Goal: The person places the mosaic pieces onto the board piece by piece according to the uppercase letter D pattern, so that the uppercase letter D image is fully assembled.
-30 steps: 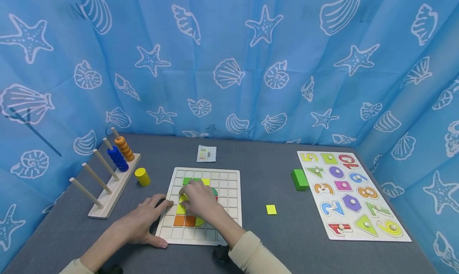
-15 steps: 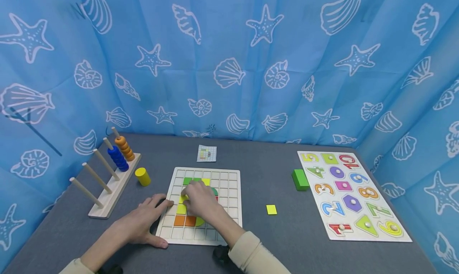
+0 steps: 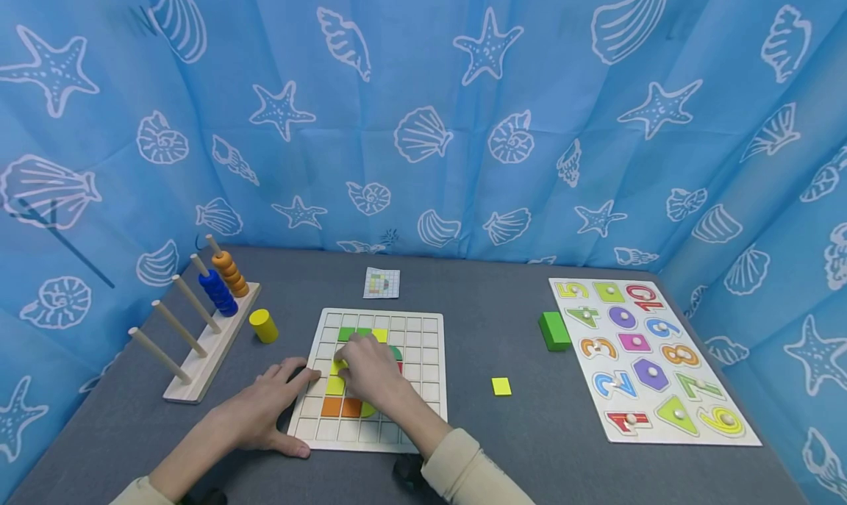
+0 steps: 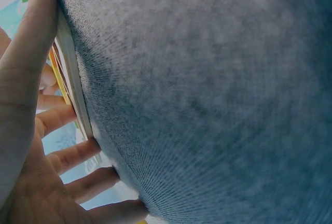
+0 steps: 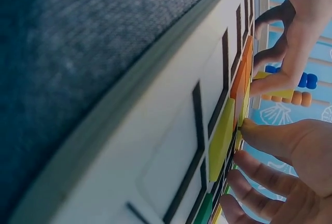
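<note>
A white grid board [image 3: 423, 343] lies on the table with green, yellow, orange and red tiles set in its squares. My left hand [image 3: 267, 409], fingers spread, rests at the board's left edge, its thumb by the near left corner. In the left wrist view, the left fingertips [image 4: 93, 145] touch the table beside the board. My right hand [image 3: 370, 369] is over the middle of the board, thumb and index finger pinching a yellow square tile [image 3: 337, 366]. In the right wrist view, the right thumb [image 5: 264, 133] touches the tiles; the hand hides some squares.
A peg stand [image 3: 212, 343] with blue and orange beads and a yellow cylinder [image 3: 264, 326] stand left. Behind the board lies a pattern card [image 3: 381, 283]. A loose yellow tile [image 3: 501, 387], green block [image 3: 554, 331] and number puzzle board [image 3: 651, 362] lie right.
The right thumb and index finger have shifted slightly on the yellow tile, which sits lower between them than a second ago. The left hand and the board have stayed put.
</note>
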A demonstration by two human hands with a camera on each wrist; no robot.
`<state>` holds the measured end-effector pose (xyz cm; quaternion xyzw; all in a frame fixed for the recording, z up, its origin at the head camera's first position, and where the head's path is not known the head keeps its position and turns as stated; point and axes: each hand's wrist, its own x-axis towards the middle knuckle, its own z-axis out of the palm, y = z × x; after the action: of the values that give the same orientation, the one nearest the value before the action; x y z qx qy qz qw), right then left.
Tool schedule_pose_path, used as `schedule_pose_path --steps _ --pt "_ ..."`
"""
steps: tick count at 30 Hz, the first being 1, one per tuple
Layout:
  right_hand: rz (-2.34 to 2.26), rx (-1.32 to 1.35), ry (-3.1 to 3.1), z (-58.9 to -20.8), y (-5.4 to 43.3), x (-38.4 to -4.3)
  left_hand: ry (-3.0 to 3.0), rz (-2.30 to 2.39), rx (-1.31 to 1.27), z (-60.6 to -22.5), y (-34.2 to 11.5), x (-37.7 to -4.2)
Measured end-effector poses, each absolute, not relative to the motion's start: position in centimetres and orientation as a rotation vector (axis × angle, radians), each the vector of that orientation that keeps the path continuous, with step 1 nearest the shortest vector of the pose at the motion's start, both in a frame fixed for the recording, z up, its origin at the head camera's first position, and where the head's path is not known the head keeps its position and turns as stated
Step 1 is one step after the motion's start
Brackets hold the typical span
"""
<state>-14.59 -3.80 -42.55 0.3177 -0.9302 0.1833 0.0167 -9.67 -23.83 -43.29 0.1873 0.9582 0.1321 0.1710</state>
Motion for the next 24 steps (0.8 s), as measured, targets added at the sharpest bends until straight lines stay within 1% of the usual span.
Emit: schedule_pose_path --steps 24 --pt "0.61 0.961 -2.878 -42.4 -2.5 -14.7 2.716 0.372 0.533 -43.4 -23.9 -9.7"
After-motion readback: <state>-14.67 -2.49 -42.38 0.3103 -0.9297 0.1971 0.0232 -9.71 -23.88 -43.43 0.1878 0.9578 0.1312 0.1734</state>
